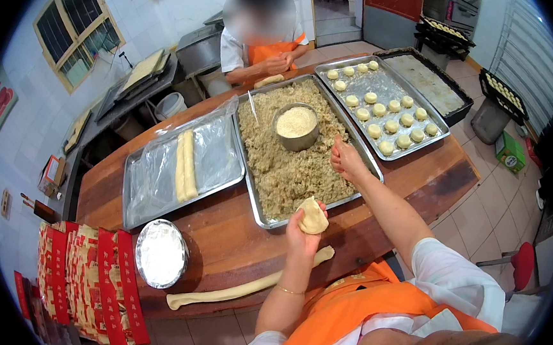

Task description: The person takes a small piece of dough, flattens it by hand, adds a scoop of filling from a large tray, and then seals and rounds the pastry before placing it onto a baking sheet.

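Observation:
Cupped in my left hand (302,240) is a flattened round of dough (312,217), held just off the near edge of a large metal tray of crumbly filling (277,179). My right hand (347,159) hovers at the right side of that filling with its fingers curled closed; what they hold, if anything, is hidden. A steel bowl of pale grains (296,125) sits in the filling, just beyond my right hand. Below my left wrist, a long rope of dough (246,290) lies along the table's near edge.
Two dough strips (185,166) lie on a plastic-covered tray (142,182) at left. A bowl of white flour (161,252) stands near red packages (92,281). At right, a tray (410,152) carries several round buns (391,126). Across the table, another person's hands (276,64) are near some dough (269,81).

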{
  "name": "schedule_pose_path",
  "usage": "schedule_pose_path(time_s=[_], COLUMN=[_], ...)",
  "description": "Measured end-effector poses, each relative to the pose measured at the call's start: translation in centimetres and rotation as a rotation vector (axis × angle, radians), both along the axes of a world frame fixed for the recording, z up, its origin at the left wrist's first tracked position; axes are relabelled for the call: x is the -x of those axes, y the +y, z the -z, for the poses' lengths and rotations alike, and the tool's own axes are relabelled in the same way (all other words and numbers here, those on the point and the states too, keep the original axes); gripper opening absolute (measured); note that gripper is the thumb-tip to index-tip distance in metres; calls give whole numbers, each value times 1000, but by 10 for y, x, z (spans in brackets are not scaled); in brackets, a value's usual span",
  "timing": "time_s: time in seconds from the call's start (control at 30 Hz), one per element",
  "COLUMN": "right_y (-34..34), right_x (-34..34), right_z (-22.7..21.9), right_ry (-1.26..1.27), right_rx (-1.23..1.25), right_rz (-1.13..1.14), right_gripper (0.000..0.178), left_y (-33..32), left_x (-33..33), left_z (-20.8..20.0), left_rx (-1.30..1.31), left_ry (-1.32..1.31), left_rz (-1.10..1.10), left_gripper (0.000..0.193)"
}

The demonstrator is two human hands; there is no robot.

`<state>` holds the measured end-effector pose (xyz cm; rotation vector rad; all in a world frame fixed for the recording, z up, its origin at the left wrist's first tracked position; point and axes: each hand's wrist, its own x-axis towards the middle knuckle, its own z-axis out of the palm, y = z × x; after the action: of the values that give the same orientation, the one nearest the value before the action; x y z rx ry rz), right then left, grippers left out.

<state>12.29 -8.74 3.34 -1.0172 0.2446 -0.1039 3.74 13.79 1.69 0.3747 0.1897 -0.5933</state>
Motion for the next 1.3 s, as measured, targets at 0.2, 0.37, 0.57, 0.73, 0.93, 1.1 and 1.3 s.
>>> schedule_pose_path(time_s=[0.2, 0.37, 0.57, 0.73, 0.93, 1.1, 1.3], right_y=[-10, 11, 36, 30, 30, 36, 36], right_x=[2, 18, 46, 55, 54, 59, 58], right_z=[8, -23, -39, -38, -45, -43, -35], right_ry=[-12, -285, -479, -469, -265, -411, -390], right_rx=[148, 749, 1397, 1480, 1039, 1152, 1189], right_rz=[-106, -13, -77, -58, -15, 66, 135], right_gripper=[34, 24, 32, 30, 19, 18, 17], left_y=[-20, -52, -82, -83, -82, -78, -71], left_x=[-23, -54, -81, -71, -68, -67, -64], left_z=[0, 0, 1, -5, 0, 5, -7], left_rx=[-109, -147, 0, -128, -166, -285, -276], left_ry=[-20, 27, 52, 112, -246, -317, -256], left_rz=[-59, -137, -132, -88, -74, -116, -65], left_gripper=[37, 36, 36, 40, 30, 27, 29])
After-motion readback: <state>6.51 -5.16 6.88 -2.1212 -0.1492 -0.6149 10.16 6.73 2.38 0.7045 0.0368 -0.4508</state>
